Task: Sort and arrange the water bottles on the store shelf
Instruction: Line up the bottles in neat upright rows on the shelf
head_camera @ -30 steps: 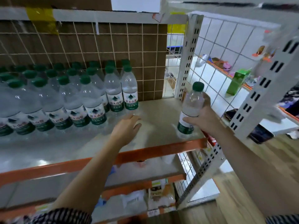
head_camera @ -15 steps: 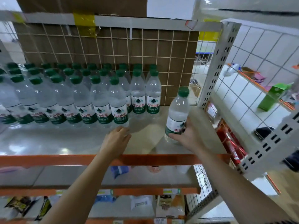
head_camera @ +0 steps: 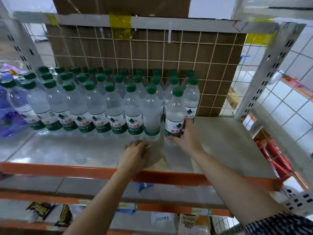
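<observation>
We see the right hand point(head_camera: 185, 139) clamped around the lower label of a water bottle point(head_camera: 175, 112), with the thumb at the front near its base and the fingers wrapped behind. The bottle stands upright on the shelf point(head_camera: 223, 143) at the right end of the front row. It is just beside a neighbouring bottle point(head_camera: 151, 114) and in front of the right-most bottles of the rows behind.

The left hand point(head_camera: 135, 153) lies knuckles-up on the shelf just in front of that neighbouring bottle, fingers bent and gripping nothing. The view is smeared there, so we cannot tell whether its fingertips touch the bottle's foot. The two hands are apart, with shelf surface showing between them.

The rows of bottles point(head_camera: 81, 106) have green caps and green-and-white labels. They run from the shelf's left part to its middle, backed by a wire grid point(head_camera: 169, 53) with brown cardboard point(head_camera: 218, 78) behind it. A white slotted post point(head_camera: 265, 70) stands at the right rear corner. An orange strip point(head_camera: 59, 169) runs along the shelf's front edge, and both forearms cross it. Lower down we see snack packets point(head_camera: 40, 209).
</observation>
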